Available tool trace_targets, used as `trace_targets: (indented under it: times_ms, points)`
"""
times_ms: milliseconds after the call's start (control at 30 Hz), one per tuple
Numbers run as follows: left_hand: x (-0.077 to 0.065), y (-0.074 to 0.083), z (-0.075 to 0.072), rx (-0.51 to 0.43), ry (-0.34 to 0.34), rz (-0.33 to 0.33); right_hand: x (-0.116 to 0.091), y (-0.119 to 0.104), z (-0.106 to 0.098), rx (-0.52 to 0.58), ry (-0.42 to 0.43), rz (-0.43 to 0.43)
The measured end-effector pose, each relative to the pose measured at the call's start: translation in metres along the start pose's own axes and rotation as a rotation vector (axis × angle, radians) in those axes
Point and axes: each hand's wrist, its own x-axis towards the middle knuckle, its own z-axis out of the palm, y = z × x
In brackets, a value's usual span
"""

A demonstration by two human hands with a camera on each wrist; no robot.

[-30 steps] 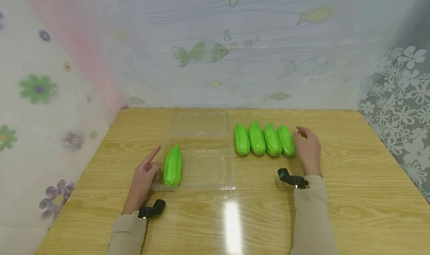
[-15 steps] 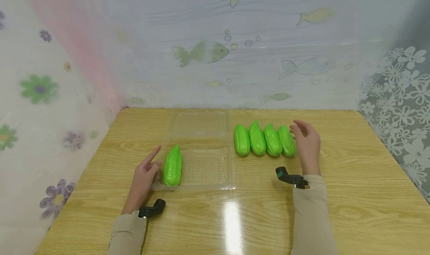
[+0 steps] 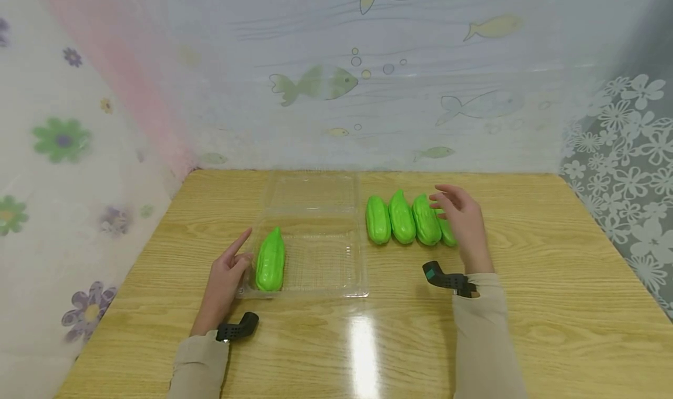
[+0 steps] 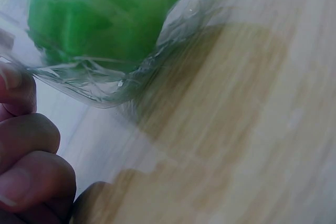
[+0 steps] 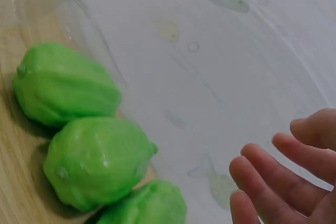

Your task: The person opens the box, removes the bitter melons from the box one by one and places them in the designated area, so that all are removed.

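Note:
My left hand holds the left edge of a clear plastic clamshell box, index finger pointing forward along its side. The left wrist view shows curled fingers at the box corner. Inside the box, at its left, lies one glossy green ribbed gourd, like a bitter melon. Over the rightmost gourd of a row on the table hovers my right hand, fingers loosely bent, holding nothing. That hand partly hides this gourd. Beside it stand more of the row, among them a second gourd.
The box's lid lies folded back towards the wall. Also in the row are a pointed gourd and the leftmost gourd, right of the box. A wooden table carries everything, with a fish-print curtain behind it.
My right hand has risen from beside the rightmost gourd and moved left over it, now covering part of it. The left hand, box and gourds have stayed put.

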Motion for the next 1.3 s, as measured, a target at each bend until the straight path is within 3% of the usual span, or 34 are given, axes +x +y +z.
trace_targets:
  times_ms: [133,467,767,1000,1300]
  points:
    - [-0.004,0.010,0.000,-0.011,-0.003,-0.011,-0.009,-0.026,0.012,-0.061,-0.054,-0.002]
    - [-0.010,0.028,0.001,-0.011,-0.009,0.003,-0.013,-0.040,0.038,-0.028,-0.187,-0.024]
    - [-0.009,0.026,0.001,-0.018,-0.010,0.001,-0.019,-0.045,0.070,-0.101,-0.328,-0.085]
    - [-0.009,0.025,0.000,-0.006,-0.020,0.008,-0.026,-0.055,0.087,-0.100,-0.416,-0.074]
    - [-0.001,0.003,-0.003,0.013,-0.023,0.003,-0.032,-0.057,0.102,-0.122,-0.501,-0.095]
